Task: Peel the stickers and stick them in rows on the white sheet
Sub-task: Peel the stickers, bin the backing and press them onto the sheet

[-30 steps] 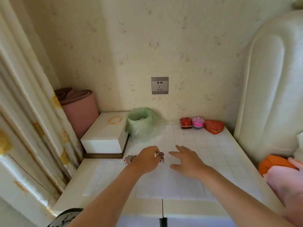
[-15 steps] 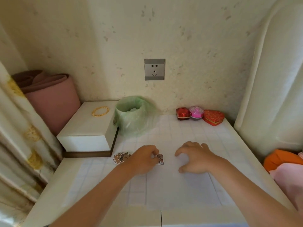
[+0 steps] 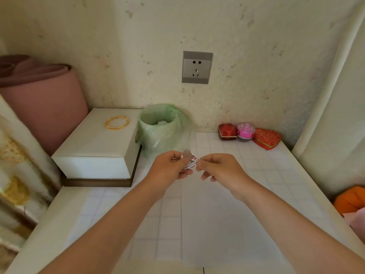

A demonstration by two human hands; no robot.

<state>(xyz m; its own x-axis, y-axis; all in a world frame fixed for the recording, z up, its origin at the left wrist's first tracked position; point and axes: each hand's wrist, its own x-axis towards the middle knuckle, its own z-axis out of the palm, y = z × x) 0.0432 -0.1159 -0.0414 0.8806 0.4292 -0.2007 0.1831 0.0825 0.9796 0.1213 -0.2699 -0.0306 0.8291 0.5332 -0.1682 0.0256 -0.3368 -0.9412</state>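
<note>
A person's left hand and right hand meet in the air, both pinching a small sticker held between them. The left hand grips more of it. The white sheet lies flat on the surface just below, nearer the body, with no stickers visible on it.

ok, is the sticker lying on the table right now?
No, the left hand and right hand pinch the sticker between them, above the table.
</note>
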